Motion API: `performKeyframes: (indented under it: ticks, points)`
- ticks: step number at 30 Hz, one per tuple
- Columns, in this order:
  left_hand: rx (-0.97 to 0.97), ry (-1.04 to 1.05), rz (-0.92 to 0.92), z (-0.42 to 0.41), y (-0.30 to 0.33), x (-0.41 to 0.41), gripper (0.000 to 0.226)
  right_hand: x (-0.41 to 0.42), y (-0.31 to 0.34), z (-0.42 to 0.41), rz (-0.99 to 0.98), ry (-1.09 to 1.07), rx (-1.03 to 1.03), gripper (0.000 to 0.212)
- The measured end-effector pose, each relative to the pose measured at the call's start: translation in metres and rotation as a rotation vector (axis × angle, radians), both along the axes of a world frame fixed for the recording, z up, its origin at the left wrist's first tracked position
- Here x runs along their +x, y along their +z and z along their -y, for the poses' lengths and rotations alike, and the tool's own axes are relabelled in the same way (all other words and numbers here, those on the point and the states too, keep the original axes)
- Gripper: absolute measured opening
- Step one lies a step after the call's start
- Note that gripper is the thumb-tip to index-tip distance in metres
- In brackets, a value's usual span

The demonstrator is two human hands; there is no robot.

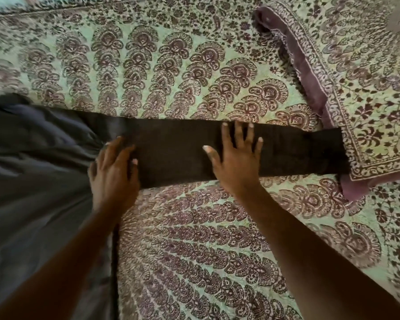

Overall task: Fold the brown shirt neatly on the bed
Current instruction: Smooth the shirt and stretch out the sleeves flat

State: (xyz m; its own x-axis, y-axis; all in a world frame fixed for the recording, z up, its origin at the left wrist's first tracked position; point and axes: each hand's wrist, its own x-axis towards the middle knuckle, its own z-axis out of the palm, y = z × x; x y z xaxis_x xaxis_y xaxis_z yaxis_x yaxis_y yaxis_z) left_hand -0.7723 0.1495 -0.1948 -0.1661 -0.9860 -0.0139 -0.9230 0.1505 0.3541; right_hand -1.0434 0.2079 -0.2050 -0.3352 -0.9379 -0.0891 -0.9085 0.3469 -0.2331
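The brown shirt (176,155) lies across the bed with one long sleeve stretched flat to the right, its cuff end near the folded cloth. The shirt's body spreads, rumpled, over the left side of the view. My right hand (236,158) rests flat on the middle of the sleeve, fingers spread. My left hand (112,172) lies where the sleeve meets the body, fingers curled against the fabric; whether it pinches the cloth is unclear.
The bed is covered by a green sheet (194,250) printed with dark maroon paisley shapes. A folded cloth (365,93) of the same print, with a purple border, lies at the right, its corner just past the sleeve's end.
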Motion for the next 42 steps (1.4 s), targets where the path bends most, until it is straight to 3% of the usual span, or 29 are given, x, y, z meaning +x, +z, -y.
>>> performKeyframes:
  ticks: [7, 10, 16, 18, 22, 27, 32, 37, 42]
  points:
    - [0.080, 0.096, 0.056, -0.045, -0.017, 0.129, 0.063, 0.178, 0.000, 0.062, 0.007, 0.661, -0.014, 0.075]
    - [0.129, -0.013, 0.214, -0.064, -0.021, 0.168, 0.071, 0.208, -0.012, 0.064, -0.054, 0.861, 0.082, 0.075]
    - [0.136, -0.109, 0.289, -0.103, -0.013, 0.230, 0.093, 0.211, -0.011, 0.046, -0.089, 0.335, 0.119, 0.082]
    - [0.136, -0.128, 0.288, -0.108, -0.011, 0.248, 0.097, 0.230, -0.002, 0.051, -0.135, 0.388, 0.072, 0.088]
    - [0.140, -0.145, 0.291, -0.116, -0.011, 0.289, 0.100, 0.294, -0.008, 0.039, -0.178, 0.706, 0.014, 0.087]
    - [0.177, -0.251, 0.262, -0.141, -0.008, 0.321, 0.102, 0.337, -0.011, -0.062, -0.139, 0.604, 0.144, 0.088]
    - [0.233, -0.332, 0.259, -0.170, -0.004, 0.336, 0.103, 0.358, 0.007, -0.152, -0.071, 0.575, 0.144, 0.087]
    - [0.213, -0.384, 0.258, -0.177, -0.007, 0.346, 0.103, 0.396, -0.009, -0.077, -0.052, 0.410, 0.081, 0.083]
    - [0.187, -0.389, 0.291, -0.178, -0.009, 0.348, 0.103, 0.384, -0.021, -0.015, 0.015, -0.137, 0.068, 0.089]
